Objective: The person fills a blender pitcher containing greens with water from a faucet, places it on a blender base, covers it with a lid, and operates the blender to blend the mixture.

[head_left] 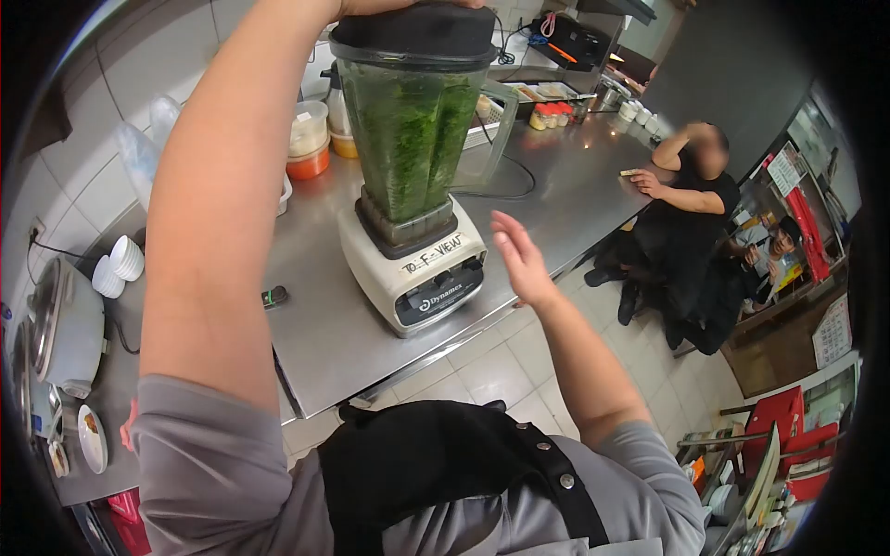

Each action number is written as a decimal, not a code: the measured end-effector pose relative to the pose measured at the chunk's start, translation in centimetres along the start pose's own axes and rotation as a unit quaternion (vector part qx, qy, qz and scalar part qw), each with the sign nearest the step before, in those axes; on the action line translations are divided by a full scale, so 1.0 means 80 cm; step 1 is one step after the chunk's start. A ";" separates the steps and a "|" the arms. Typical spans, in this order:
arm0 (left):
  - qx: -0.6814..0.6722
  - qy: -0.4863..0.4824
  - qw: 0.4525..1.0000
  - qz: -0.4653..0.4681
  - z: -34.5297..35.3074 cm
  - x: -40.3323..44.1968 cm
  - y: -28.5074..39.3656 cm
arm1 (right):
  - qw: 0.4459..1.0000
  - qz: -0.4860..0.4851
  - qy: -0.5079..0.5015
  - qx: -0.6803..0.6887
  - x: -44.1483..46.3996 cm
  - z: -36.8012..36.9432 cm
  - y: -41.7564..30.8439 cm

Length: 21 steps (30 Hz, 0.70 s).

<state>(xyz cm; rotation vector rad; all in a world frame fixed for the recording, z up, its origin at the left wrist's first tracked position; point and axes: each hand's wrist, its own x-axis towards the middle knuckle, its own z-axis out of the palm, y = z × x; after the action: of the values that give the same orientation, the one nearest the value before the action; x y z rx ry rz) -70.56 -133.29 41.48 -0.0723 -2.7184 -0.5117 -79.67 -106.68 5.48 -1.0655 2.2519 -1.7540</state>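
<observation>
The blender [408, 139] stands upright on the steel table [311, 357], near its front edge and towards the front left corner. Its clear jar is seated on the white base [417, 264], filled with chopped-looking green stuff [408, 139] to close beneath the black lid [413, 32]. "TO F-VIEW" is handwritten on the base, above a dark "Dynamex" panel [440, 292].

The left hand [380, 4] rests on top of the lid, arm raised; most of it is cut off by the upper border of the view, so whether it grips or only presses, I cannot tell. The right hand [522, 259] holds nothing: its fingers are extended and loose, just beside the right side of the base, by the table's front edge.

Behind the jar, a black cord [524, 190] loops across the table. Tubs [310, 167], one with orange contents, stand by the wall-side edge, left of the jar. Jars with red lids [552, 113] stand further along that edge. A small dark item [274, 296] lies at the table's left edge. Farther along the front edge sits a person in black [695, 199], one hand raised to the head, the other holding a small pale thing [632, 172] over the table.
</observation>
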 end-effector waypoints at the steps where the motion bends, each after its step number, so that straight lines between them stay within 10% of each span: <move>1: 0.003 0.000 1.000 -0.001 0.000 0.000 -0.001 | 1.000 -0.011 -0.021 -0.017 0.000 0.009 -0.007; 21: -0.092 0.033 0.995 0.021 0.021 0.014 -0.028 | 0.993 -0.026 -0.062 -0.093 -0.024 0.036 -0.021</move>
<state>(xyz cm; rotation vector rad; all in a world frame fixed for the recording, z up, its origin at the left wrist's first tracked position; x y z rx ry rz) -72.46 -134.77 39.72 -0.1567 -2.5940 -0.7378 -76.10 -108.09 5.38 -1.2405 2.3660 -1.4726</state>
